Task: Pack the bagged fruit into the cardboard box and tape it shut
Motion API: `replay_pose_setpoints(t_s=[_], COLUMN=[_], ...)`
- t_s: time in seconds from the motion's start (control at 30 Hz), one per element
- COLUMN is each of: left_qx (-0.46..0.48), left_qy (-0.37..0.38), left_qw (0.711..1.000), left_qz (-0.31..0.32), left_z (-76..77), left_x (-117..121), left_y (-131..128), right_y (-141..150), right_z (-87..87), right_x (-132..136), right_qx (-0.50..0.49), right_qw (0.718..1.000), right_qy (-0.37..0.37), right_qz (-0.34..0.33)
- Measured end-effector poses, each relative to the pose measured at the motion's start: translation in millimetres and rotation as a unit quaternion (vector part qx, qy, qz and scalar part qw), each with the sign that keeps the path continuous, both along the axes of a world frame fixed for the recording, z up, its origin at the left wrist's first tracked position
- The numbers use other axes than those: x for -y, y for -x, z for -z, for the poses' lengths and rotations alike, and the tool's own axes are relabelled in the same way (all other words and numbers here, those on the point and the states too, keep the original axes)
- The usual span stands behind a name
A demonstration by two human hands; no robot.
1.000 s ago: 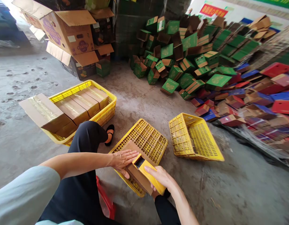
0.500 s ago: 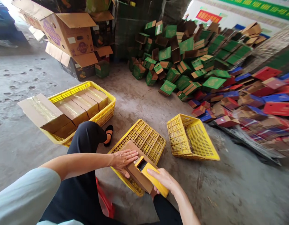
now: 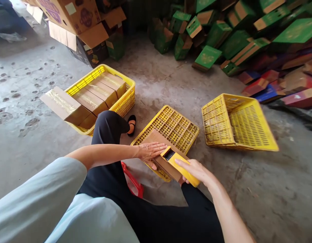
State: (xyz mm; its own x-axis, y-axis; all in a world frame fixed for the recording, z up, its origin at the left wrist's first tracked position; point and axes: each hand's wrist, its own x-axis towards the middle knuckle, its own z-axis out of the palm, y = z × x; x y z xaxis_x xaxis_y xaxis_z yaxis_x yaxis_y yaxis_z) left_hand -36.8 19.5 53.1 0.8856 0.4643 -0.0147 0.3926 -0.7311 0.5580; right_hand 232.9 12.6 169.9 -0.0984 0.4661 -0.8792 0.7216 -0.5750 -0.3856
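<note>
My left hand (image 3: 150, 151) lies flat with fingers stretched on a brown cardboard box (image 3: 156, 136). The box rests on an upturned yellow plastic crate (image 3: 177, 125) in front of me. In my right hand (image 3: 198, 170) is a yellow tape dispenser (image 3: 182, 166), its fingers wrapped round the body. The dispenser's dark-windowed end sits over the box, right beside my left fingertips. The contact between dispenser and box is partly hidden.
To the left stands a yellow crate (image 3: 132, 84) with several taped cartons (image 3: 95, 91). Another yellow crate (image 3: 218, 121) lies tipped at the right. Green boxes (image 3: 208, 57) are heaped behind; large cartons (image 3: 70, 17) are stacked back left. A red plastic stool (image 3: 133, 182) shows under me.
The view has tilted down and shifted left, so everything appears higher and further right. Both hands keep nearly the same place on the box and the dispenser.
</note>
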Motion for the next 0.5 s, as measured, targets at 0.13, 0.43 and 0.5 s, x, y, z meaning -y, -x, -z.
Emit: replay_pose_setpoints(t_s=[0.13,0.43,0.5], left_qx=[-0.013,0.002,0.008], left_qy=[-0.010,-0.038,-0.043], left_qw=[1.000,0.999,0.999], left_qz=[0.012,0.010,0.011], left_z=[-7.0,-4.9,-1.1], left_x=[-2,14,16], left_y=[1,-16,-21], right_y=[-9,-18,-17], right_z=[-6.0,-10.4,-12.1], right_x=[4,10,12], right_qx=[-0.004,0.013,0.008], right_qw=[1.000,1.000,0.999], right_qy=[0.008,-0.023,-0.030], right_qz=[-0.002,-0.007,-0.004])
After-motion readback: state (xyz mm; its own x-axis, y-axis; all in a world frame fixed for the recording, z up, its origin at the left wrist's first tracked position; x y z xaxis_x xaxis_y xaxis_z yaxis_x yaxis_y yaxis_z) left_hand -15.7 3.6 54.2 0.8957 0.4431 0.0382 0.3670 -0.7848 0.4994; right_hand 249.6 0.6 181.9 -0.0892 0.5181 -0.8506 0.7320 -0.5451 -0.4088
